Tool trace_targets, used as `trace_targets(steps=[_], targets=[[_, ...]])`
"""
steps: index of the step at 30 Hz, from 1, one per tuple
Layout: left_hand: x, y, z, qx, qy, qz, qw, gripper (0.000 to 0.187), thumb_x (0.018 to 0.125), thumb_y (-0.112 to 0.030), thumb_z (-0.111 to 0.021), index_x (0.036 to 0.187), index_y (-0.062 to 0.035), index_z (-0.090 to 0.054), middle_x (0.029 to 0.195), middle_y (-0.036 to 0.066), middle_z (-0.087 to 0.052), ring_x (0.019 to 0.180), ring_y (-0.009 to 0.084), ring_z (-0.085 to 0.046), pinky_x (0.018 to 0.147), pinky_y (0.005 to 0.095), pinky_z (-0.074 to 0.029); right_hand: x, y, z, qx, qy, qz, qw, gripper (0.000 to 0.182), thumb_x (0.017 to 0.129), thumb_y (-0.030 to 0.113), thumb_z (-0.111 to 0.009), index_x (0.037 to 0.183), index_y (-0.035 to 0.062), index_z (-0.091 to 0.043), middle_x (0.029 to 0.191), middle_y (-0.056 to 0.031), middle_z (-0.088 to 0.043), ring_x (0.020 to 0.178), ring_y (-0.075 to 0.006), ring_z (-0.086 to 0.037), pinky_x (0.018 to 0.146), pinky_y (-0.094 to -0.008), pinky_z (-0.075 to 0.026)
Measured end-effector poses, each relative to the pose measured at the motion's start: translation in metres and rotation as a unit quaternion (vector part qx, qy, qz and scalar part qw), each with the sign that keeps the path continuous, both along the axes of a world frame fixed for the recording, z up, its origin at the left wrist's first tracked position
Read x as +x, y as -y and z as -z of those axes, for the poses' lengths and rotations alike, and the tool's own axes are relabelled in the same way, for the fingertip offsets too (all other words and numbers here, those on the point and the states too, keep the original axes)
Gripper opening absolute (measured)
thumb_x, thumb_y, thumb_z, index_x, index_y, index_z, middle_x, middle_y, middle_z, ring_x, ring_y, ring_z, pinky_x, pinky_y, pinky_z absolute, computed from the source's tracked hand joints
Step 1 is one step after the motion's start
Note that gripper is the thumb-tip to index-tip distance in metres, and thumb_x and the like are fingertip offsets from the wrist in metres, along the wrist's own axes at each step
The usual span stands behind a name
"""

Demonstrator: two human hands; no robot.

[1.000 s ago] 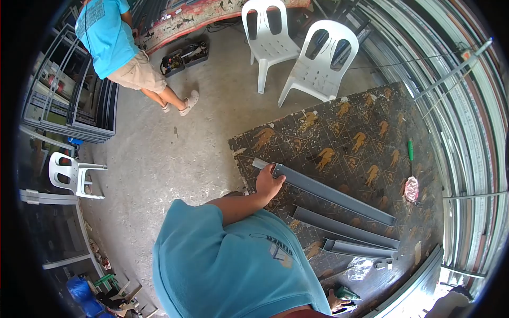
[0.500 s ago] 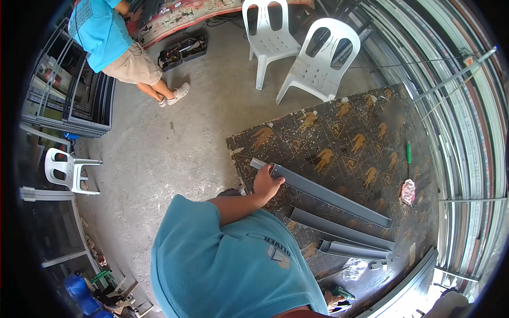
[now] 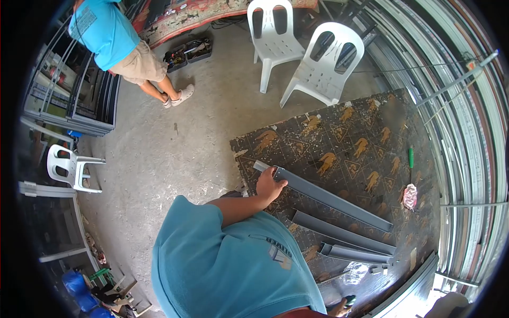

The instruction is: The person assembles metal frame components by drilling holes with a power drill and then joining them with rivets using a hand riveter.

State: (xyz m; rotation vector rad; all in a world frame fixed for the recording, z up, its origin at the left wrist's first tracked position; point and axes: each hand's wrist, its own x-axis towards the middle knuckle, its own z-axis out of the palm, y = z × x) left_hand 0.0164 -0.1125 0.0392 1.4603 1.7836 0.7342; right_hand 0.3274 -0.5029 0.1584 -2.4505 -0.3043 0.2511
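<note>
A big dark board has the long gray metal channel slanting across it, from near its left edge toward its near right corner. Two more gray channels lie beside it, closer to the near edge. The left hand curls around the long channel's left end, thumb on top. Best to press it flat and keep skin off rims that might be sharp. The right hand is by a dark tool; I cannot tell if it grips. Orange animal marks dot the board; the shirt's letters are too blurry to read.
</note>
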Motion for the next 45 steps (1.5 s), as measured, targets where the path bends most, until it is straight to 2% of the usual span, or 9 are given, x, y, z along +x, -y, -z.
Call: trace_targets(steps=[6, 9, 11, 16, 18, 21, 30, 42, 45], targets=[[-0.001, -0.001, -0.002, -0.058, 0.027, 0.022, 0.998, 0.059, 0.066, -0.034, -0.081, 0.112, -0.0017, -0.062, 0.106, 0.02, -0.065, 0.103, 0.0365, -0.062, 0.088, 0.0436, -0.049, -0.038, 0.079, -0.053, -0.016, -0.01, 0.058, 0.998, 0.068, 0.07, 0.012, -0.066, 0.134, -0.0025, -0.049, 0.115, -0.0182, -0.063, 0.093, -0.0298, -0.061, 0.082, -0.0397, -0.051], [0.002, -0.002, -0.007, -0.027, 0.018, 0.023, 0.999, 0.048, 0.065, -0.024, -0.084, 0.102, -0.0015, -0.064, 0.092, 0.015, -0.07, 0.087, 0.0306, -0.068, 0.077, 0.0382, -0.052, -0.097, -0.037, -0.138, 0.052, -0.083, 0.075, 0.992, 0.067, 0.071, 0.006, -0.062, 0.136, 0.0039, -0.045, 0.095, -0.0089, -0.059, 0.071, -0.0142, -0.055, 0.054, -0.0269, -0.046], [0.001, -0.006, -0.007, -0.066, 0.027, 0.035, 0.997, 0.049, 0.066, -0.024, -0.085, 0.103, -0.0012, -0.063, 0.093, 0.015, -0.07, 0.087, 0.0286, -0.069, 0.077, 0.0372, -0.052, -0.113, -0.083, -0.157, 0.114, -0.089, 0.009, 0.989, 0.055, 0.076, 0.008, -0.065, 0.128, 0.0014, -0.048, 0.084, -0.0053, -0.059, 0.065, -0.0098, -0.055, 0.052, -0.0243, -0.043], [-0.001, -0.005, -0.002, -0.016, 0.062, 0.009, 0.998, 0.053, 0.066, -0.018, -0.084, 0.11, -0.0002, -0.061, 0.098, 0.014, -0.07, 0.089, 0.0282, -0.069, 0.079, 0.0378, -0.052, -0.134, -0.166, -0.141, 0.255, -0.203, -0.198, 0.924, 0.071, 0.073, 0.003, -0.07, 0.138, -0.0043, -0.041, 0.114, -0.0102, -0.061, 0.097, -0.017, -0.058, 0.085, -0.0285, -0.045], [-0.003, -0.007, -0.007, -0.039, 0.093, 0.023, 0.995, 0.057, 0.067, -0.017, -0.084, 0.114, 0.0017, -0.057, 0.099, 0.014, -0.071, 0.088, 0.0254, -0.069, 0.079, 0.0355, -0.053, -0.148, -0.207, -0.141, 0.207, -0.21, -0.287, 0.911, 0.072, 0.074, 0.0, -0.067, 0.14, -0.0057, -0.038, 0.12, -0.017, -0.061, 0.11, -0.0238, -0.058, 0.096, -0.0335, -0.043], [-0.003, -0.008, -0.01, -0.049, 0.107, 0.026, 0.993, 0.065, 0.068, -0.017, -0.084, 0.12, 0.0032, -0.052, 0.097, 0.014, -0.071, 0.084, 0.0216, -0.069, 0.076, 0.0318, -0.053, -0.165, -0.252, -0.14, 0.063, -0.187, -0.371, 0.907, 0.074, 0.071, 0.006, -0.072, 0.139, -0.0003, -0.041, 0.112, -0.0238, -0.066, 0.107, -0.0291, -0.065, 0.087, -0.0363, -0.052], [0.0, -0.005, -0.001, -0.033, 0.12, 0.021, 0.992, 0.062, 0.07, -0.02, -0.086, 0.118, 0.0022, -0.053, 0.096, 0.013, -0.069, 0.085, 0.0217, -0.068, 0.077, 0.0314, -0.051, -0.174, -0.276, -0.099, -0.011, -0.249, -0.429, 0.868, 0.077, 0.072, 0.013, -0.072, 0.141, 0.0046, -0.04, 0.102, -0.0267, -0.066, 0.092, -0.041, -0.067, 0.078, -0.0408, -0.055], [-0.003, -0.004, 0.021, 0.02, 0.116, 0.028, 0.993, 0.042, 0.07, -0.017, -0.085, 0.105, -0.0017, -0.065, 0.089, 0.004, -0.07, 0.079, 0.012, -0.065, 0.072, 0.0266, -0.051, -0.166, -0.295, -0.082, 0.014, -0.266, -0.436, 0.86, 0.08, 0.071, 0.015, -0.072, 0.143, 0.0055, -0.039, 0.098, -0.0235, -0.069, 0.094, -0.0374, -0.068, 0.081, -0.0393, -0.054], [-0.005, -0.005, 0.015, -0.018, 0.091, 0.042, 0.995, 0.044, 0.072, -0.018, -0.081, 0.109, -0.0025, -0.064, 0.095, 0.011, -0.068, 0.085, 0.0226, -0.067, 0.076, 0.0344, -0.052, -0.168, -0.302, -0.085, -0.034, -0.268, -0.424, 0.865, 0.079, 0.071, 0.015, -0.072, 0.142, 0.0057, -0.039, 0.102, -0.0235, -0.068, 0.096, -0.0374, -0.067, 0.083, -0.0395, -0.054]])
